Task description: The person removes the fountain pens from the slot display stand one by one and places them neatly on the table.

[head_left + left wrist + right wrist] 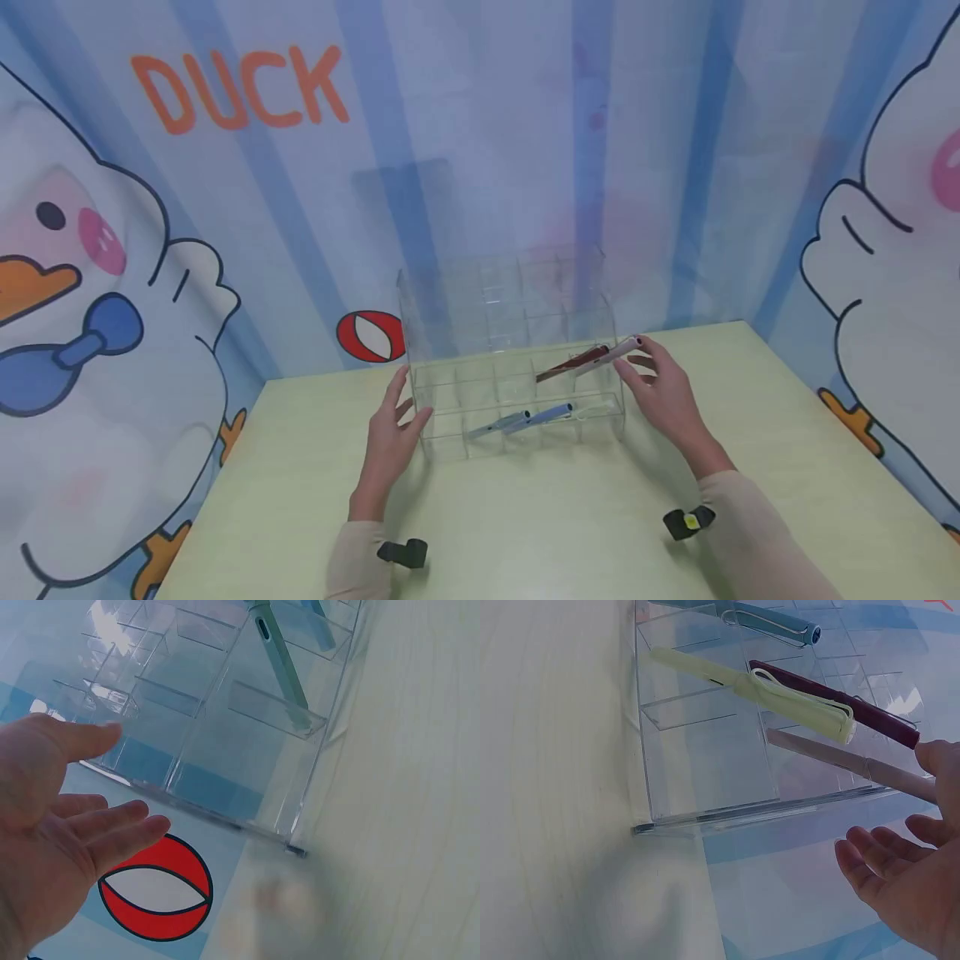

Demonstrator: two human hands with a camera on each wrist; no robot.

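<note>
On the pale green table (525, 517) before the duck backdrop, the clear organizer (517, 400) sits at twelve o'clock between the left hand (390, 442) and right hand (663, 396), fingers spread and seemingly not gripping, so uneven squeezing could spill its pens (573, 364).

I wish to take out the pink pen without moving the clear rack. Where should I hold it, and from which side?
Probably pinch the pink pen at its upper end, which sticks out past the right wall of the clear rack. Come from the right, where the right hand already is. The pen slopes down into its compartment beside the dark red pen, so draw it out along its own line.
</note>
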